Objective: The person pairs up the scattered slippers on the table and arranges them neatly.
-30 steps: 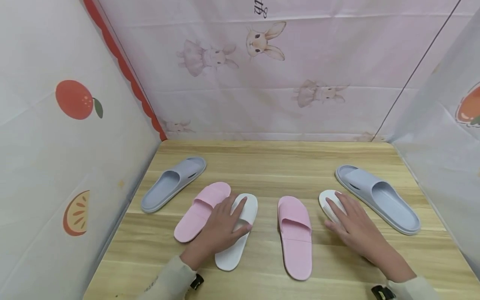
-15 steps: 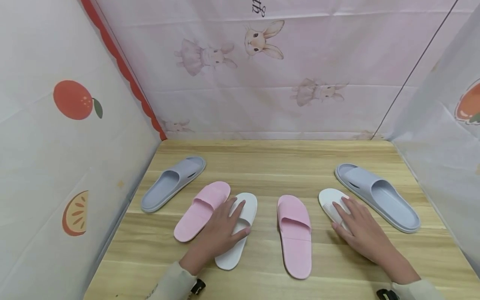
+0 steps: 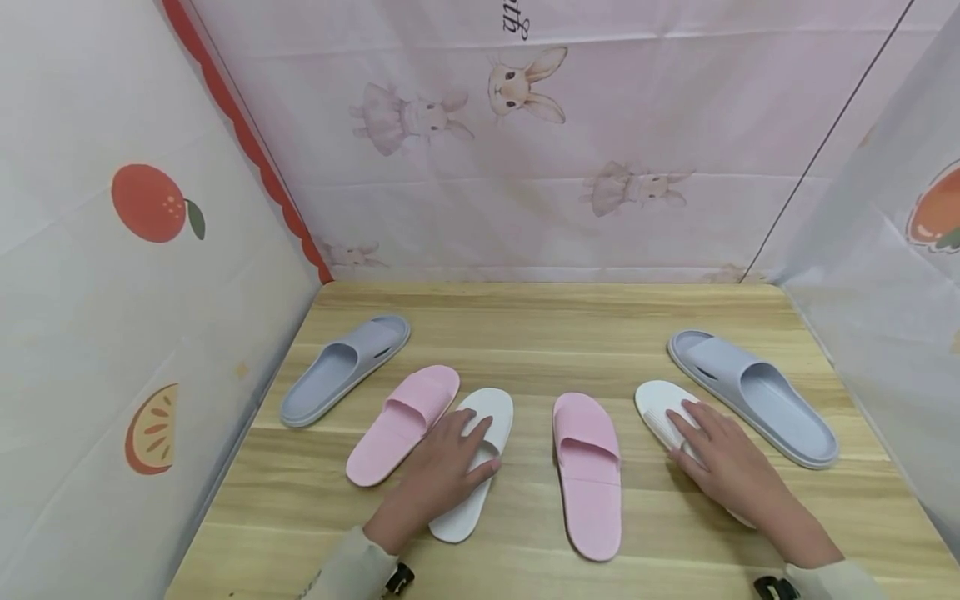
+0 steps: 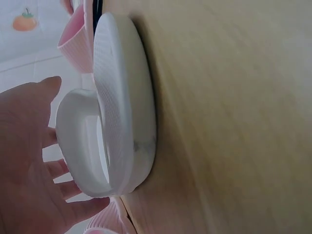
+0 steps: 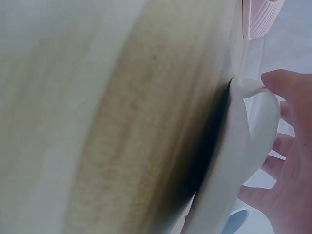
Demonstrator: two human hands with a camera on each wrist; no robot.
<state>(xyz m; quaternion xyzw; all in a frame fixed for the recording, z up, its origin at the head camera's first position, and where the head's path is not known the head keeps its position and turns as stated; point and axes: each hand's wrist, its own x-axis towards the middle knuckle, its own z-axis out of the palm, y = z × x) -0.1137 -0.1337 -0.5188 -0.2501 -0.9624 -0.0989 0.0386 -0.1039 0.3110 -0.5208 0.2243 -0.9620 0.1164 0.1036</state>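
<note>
Over the strap of the left white slide slipper [image 3: 498, 408] my left hand [image 3: 442, 467] is spread, fingers loosely extended. In the left wrist view that slipper [image 4: 139, 112] lies flat, its strap beside the palm and fingers. My right hand [image 3: 720, 458] lies across the strap of the other white slide slipper [image 3: 658, 404], covering most of it. The right wrist view has the thumb touching the edge of this slipper's strap [image 5: 265, 129], with the other fingers spread along its far side. Between the hands lies a pink slide slipper [image 3: 592, 517].
Another pink slipper [image 3: 382, 446] is just left of my left hand. Grey-blue slippers lie farther out, one at the left [image 3: 322, 387] and one at the right [image 3: 787, 412]. Printed cloth walls [image 3: 480, 225] enclose the wooden tabletop [image 3: 525, 333] at the back and sides.
My right hand has shifted slightly right and nearer, uncovering more of its white slipper's toe. My left hand has barely moved, and the slippers stay in place.
</note>
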